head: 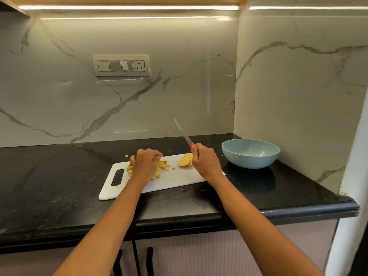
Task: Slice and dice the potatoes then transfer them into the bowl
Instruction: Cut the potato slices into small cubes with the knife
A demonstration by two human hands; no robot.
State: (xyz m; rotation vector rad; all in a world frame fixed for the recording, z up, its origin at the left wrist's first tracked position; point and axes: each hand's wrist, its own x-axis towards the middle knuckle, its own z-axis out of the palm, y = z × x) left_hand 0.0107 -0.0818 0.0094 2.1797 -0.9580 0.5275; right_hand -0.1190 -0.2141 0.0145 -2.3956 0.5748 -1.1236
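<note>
Nearest the camera, two bare forearms reach over the black countertop (59, 186) edge to the white cutting board (175, 180). The left hand (145, 163) curls over the diced potato pile (164, 165), apparently gathering it. The right hand (206, 162) grips the knife (183, 133), blade raised and tilted back-left. Uncut potato slices (185, 161) lie just left of that hand; the empty blue bowl (251, 153) sits to its right, so the dice lie on the far side of the knife hand from the bowl.
</note>
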